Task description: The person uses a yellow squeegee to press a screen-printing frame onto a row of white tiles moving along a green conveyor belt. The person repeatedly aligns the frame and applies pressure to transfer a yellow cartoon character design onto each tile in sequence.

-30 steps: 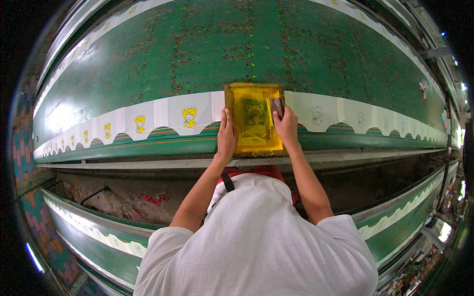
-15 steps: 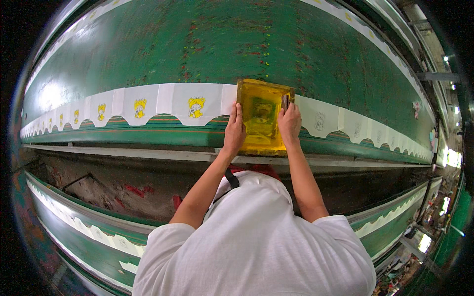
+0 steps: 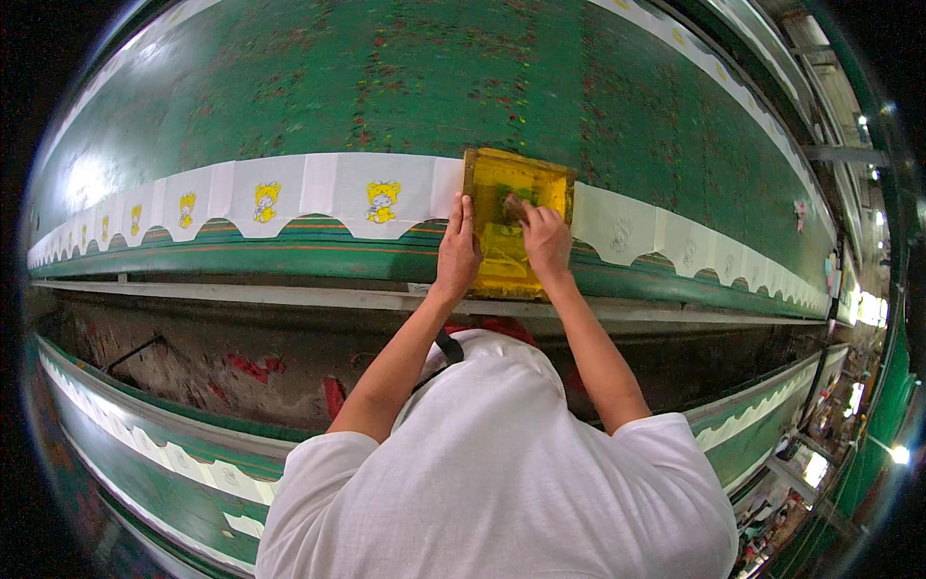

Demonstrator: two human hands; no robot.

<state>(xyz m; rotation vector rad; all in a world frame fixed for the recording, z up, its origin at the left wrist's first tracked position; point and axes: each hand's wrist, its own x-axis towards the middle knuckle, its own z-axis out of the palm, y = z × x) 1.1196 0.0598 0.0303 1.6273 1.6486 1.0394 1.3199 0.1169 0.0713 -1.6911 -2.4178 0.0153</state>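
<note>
A screen-printing frame (image 3: 522, 283) with a yellow-stained mesh and wooden sides lies over a white scalloped fabric strip (image 3: 322, 183). My left hand (image 3: 458, 253) grips the frame's left side, its fingers straight along the outer edge. Inside the frame, my right hand (image 3: 547, 239) is closed round a small brown squeegee (image 3: 518, 206), near the upper middle of the mesh. Left of the frame, the strip carries yellow printed cartoon figures (image 3: 383, 202). To the right, it shows only grey outline figures (image 3: 622, 233). The fabric under the frame is mostly hidden.
The strip lies along the near edge of a long green table (image 3: 463, 87) marked with paint specks. A pale rail (image 3: 241, 293) runs along its front. Another white strip (image 3: 738, 82) lies along the far side. Behind me stands a second green table (image 3: 145, 458) with fabric.
My right hand has moved from the frame's right side in toward its middle, bringing the squeegee with it, now tilted. My left hand stays on the frame's left edge. The view has shifted slightly.
</note>
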